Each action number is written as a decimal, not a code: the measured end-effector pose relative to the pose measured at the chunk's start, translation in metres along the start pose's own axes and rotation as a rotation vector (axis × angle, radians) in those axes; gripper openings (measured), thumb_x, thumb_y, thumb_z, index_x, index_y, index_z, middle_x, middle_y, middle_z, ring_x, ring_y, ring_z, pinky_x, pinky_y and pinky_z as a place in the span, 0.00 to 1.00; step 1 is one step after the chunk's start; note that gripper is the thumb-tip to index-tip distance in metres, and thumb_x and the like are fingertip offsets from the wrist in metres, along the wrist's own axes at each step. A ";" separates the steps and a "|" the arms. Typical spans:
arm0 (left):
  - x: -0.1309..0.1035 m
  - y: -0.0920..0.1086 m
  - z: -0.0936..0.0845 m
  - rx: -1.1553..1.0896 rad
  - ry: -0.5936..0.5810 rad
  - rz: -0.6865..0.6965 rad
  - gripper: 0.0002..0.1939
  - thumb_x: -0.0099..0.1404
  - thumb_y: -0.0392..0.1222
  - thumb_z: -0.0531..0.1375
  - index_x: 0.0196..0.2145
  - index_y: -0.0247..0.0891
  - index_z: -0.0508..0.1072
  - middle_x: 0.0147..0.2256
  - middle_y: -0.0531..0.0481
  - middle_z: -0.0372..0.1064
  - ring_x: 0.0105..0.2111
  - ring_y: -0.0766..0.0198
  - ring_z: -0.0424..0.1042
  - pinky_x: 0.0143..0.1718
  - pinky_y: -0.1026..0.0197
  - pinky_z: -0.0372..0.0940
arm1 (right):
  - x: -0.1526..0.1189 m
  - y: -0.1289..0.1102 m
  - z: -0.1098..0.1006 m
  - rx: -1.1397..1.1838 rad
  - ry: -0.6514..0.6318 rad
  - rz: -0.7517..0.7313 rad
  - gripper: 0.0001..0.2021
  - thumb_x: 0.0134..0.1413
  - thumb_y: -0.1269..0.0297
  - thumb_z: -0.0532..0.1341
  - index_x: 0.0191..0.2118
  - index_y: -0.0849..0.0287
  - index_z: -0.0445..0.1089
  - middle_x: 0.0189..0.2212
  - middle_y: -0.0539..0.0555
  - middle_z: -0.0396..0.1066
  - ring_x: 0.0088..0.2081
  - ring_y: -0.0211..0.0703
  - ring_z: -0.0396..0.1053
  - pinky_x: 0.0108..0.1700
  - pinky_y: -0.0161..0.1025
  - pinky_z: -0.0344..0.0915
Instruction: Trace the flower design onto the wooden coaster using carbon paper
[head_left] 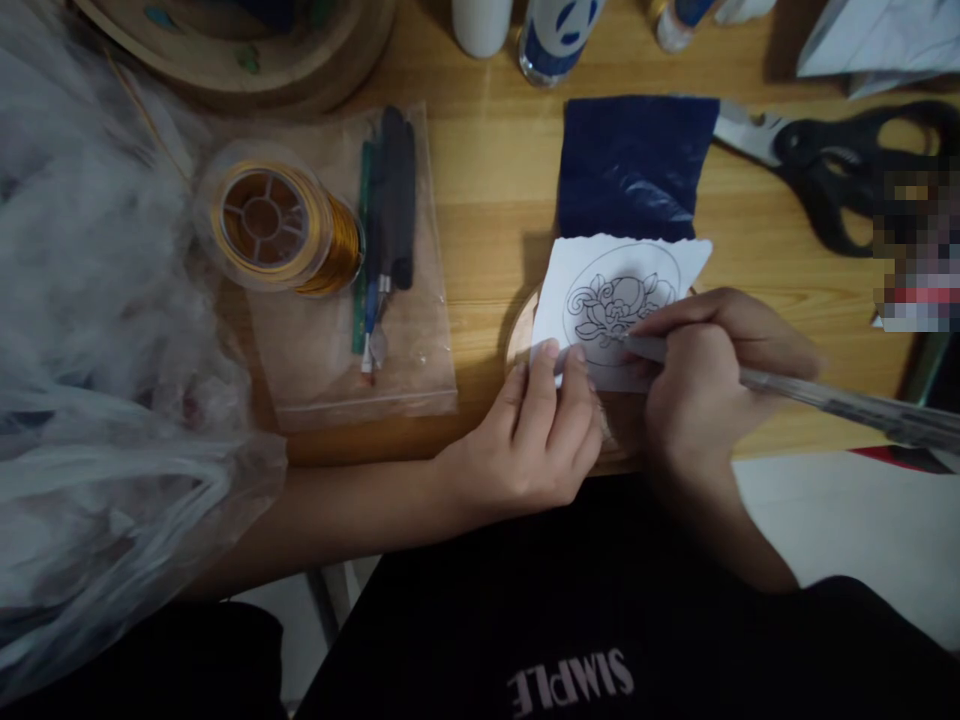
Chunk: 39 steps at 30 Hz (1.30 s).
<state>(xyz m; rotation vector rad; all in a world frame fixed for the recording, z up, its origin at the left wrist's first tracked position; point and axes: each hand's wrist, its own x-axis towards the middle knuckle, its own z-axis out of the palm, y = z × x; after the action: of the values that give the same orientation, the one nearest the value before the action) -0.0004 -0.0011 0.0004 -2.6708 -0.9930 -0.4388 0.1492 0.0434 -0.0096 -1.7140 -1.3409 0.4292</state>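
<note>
A white sheet of paper (551, 290) with a flower design inside a drawn oval lies over a round wooden board (523, 325). My left hand (536, 440) grips the lower left edge of the paper, fingertips pressed on it; part of the thumb side is hidden. In my right hand (705, 375) a pen (832, 398) with a clear barrel is pinched, its tip resting on the lower part of the flower. Behind the paper a dark blue sheet (634, 165) sticks out, its lower part covered.
Black-handled scissors (817, 150) lie to the right. At the left are a spool of golden wire (330, 240), brushes and tools (390, 200) on a plastic bag (420, 340), and a crumpled plastic bag (112, 300). Bottles (559, 35) and a round wooden piece (352, 50) stand at the back.
</note>
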 end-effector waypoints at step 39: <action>-0.001 0.000 0.001 -0.050 0.005 -0.006 0.19 0.70 0.43 0.60 0.48 0.20 0.74 0.49 0.29 0.75 0.47 0.45 0.78 0.45 0.54 0.76 | -0.001 0.001 -0.002 -0.067 -0.023 0.013 0.13 0.39 0.79 0.50 0.20 0.58 0.70 0.16 0.45 0.64 0.20 0.32 0.60 0.22 0.33 0.57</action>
<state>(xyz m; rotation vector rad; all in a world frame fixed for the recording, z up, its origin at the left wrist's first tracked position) -0.0007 -0.0014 -0.0009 -2.7101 -1.0014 -0.4772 0.1505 0.0415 -0.0094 -1.7785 -1.3757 0.4166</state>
